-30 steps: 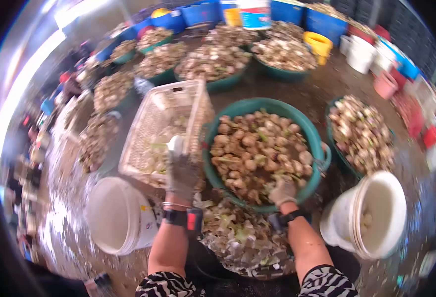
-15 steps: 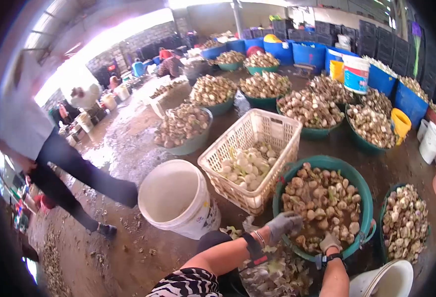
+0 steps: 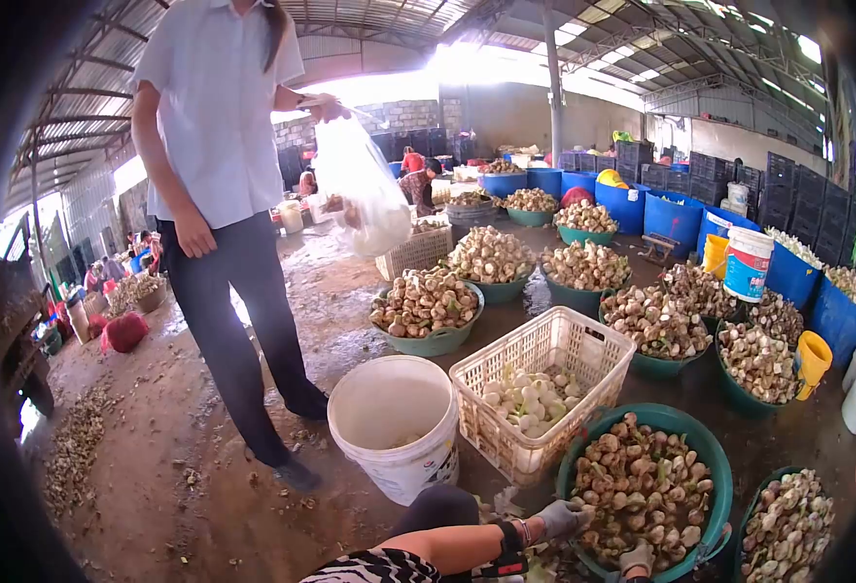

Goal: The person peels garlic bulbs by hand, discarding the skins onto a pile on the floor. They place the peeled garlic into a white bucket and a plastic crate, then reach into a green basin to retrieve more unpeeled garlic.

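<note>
A green tub (image 3: 722, 464) of brown, soil-covered bulbs (image 3: 642, 481) stands at the lower right. My left hand (image 3: 562, 519), in a grey glove, is at the tub's left edge with its fingers curled against the bulbs; what it holds is too small to make out. At the tub's near edge, my gloved right hand (image 3: 637, 559) touches the bulbs, its fingertips partly hidden among them. Pale peeled bulbs (image 3: 531, 400) lie in a cream plastic crate (image 3: 506, 442) behind the tub. Left of the crate is a white bucket (image 3: 394, 403) with no contents visible.
A person (image 3: 224, 126) in a white shirt stands at the left, holding a clear plastic bag (image 3: 360, 185). More bulb-filled basins (image 3: 437, 342) stand beyond the crate. Blue barrels (image 3: 674, 225) line the back right, and another tub of bulbs (image 3: 787, 525) is at the right edge.
The view has tilted up and turned left. The standing person has come closer, and the plastic bag now shows in their hand. My hands remain at the green tub.
</note>
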Demonstrator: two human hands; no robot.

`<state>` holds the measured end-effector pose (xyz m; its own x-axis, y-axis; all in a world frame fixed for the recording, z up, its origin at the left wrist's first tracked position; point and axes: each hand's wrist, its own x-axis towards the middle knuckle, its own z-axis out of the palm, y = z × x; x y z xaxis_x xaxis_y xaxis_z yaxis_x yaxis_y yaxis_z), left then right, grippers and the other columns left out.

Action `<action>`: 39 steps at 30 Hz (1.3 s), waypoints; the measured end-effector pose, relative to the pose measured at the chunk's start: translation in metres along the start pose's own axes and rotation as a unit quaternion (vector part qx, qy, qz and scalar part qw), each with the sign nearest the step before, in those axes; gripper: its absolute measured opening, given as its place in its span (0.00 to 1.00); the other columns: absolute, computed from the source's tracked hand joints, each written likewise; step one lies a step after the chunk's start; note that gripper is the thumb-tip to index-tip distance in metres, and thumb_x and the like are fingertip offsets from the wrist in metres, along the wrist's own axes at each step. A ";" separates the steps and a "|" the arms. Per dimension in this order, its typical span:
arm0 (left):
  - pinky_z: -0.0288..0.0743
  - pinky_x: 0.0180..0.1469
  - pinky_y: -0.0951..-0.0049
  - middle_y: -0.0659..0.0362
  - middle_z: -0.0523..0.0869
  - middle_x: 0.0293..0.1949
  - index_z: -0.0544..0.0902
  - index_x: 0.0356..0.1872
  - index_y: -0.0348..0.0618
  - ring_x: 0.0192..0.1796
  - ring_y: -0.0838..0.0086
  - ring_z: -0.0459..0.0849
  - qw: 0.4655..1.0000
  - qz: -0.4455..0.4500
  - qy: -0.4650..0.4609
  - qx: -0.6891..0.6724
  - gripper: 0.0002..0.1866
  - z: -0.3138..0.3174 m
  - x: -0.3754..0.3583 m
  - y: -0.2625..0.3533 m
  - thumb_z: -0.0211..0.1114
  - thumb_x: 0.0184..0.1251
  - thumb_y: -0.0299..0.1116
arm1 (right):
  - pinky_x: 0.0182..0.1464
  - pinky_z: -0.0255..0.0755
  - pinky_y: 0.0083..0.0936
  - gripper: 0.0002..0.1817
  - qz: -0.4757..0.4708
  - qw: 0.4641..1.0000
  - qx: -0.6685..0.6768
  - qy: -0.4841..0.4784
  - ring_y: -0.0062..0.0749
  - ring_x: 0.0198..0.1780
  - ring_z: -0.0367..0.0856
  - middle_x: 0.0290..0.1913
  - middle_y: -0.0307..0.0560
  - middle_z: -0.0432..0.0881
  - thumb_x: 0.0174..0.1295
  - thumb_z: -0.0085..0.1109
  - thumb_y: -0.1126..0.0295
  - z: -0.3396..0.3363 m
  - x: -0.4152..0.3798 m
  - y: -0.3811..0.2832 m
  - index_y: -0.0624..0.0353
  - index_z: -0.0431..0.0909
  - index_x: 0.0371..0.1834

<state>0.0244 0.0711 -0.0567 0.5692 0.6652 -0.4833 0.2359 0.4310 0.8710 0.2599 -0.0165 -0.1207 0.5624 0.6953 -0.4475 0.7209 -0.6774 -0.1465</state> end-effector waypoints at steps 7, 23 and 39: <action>0.69 0.25 0.77 0.62 0.79 0.27 0.77 0.45 0.41 0.26 0.80 0.75 0.998 -0.010 -0.003 -0.066 0.21 0.026 -0.027 -0.006 0.62 0.60 0.49 | 0.48 0.72 0.38 0.17 -0.001 0.994 0.083 0.073 0.45 0.48 0.75 0.47 0.54 0.77 0.62 0.49 0.62 -0.002 -0.051 0.010 0.58 0.72 0.51; 0.68 0.54 0.62 0.44 0.78 0.50 0.67 0.59 0.45 0.53 0.54 0.76 0.893 0.244 -0.014 0.379 0.32 0.049 -0.088 0.027 0.64 0.52 0.43 | 0.46 0.66 0.34 0.13 -0.253 0.903 0.334 0.097 0.37 0.44 0.73 0.42 0.48 0.74 0.60 0.51 0.68 0.000 -0.114 -0.036 0.60 0.69 0.46; 0.70 0.28 0.75 0.64 0.81 0.33 0.77 0.48 0.47 0.27 0.79 0.76 0.990 0.131 -0.048 -0.003 0.19 0.041 -0.101 0.003 0.66 0.56 0.41 | 0.52 0.69 0.27 0.15 -0.380 0.909 0.053 0.162 0.35 0.49 0.76 0.46 0.45 0.79 0.60 0.52 0.67 -0.015 -0.159 -0.031 0.61 0.74 0.49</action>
<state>-0.0003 -0.0199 -0.0015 0.6826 0.6934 -0.2308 0.0657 0.2562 0.9644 0.1540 -0.1026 -0.0317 0.0195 0.9948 0.1000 0.9177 0.0219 -0.3967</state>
